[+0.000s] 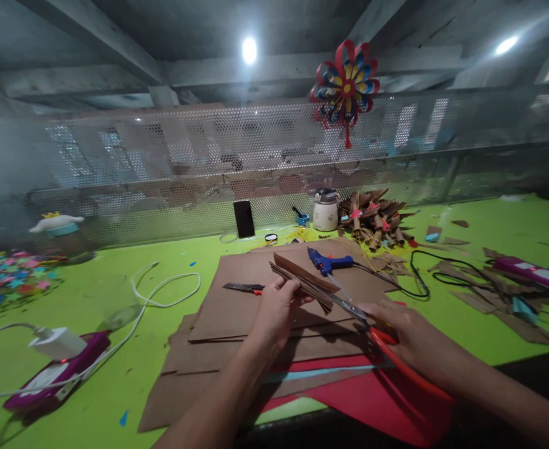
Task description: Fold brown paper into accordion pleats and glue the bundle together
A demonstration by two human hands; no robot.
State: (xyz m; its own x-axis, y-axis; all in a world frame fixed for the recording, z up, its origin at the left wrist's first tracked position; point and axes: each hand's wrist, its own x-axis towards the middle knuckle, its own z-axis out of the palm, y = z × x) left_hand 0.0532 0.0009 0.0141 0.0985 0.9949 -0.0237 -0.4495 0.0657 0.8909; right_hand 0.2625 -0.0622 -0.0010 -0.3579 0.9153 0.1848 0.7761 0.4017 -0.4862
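Observation:
My left hand (277, 305) is closed round a stack of folded brown paper strips (302, 282), held above the brown paper sheets (237, 315). In my right hand (396, 321) is a pair of scissors (384, 340) with orange-red handles. The metal blades reach left to the lower right edge of the strips; I cannot tell whether they cut into them. A utility knife (241, 287) lies on the sheets beside my left hand. Behind the strips, a blue glue gun (329, 260) rests on the same sheets.
Red paper (387, 399) hangs over the table's front edge. Purple power strips lie left (59, 371) and right (531, 272), with loose cables. At the back stand a phone (244, 219), a cream jar (325, 211) and a pile of brown paper rolls (377, 218). Colourful paper stars (12, 277) lie far left.

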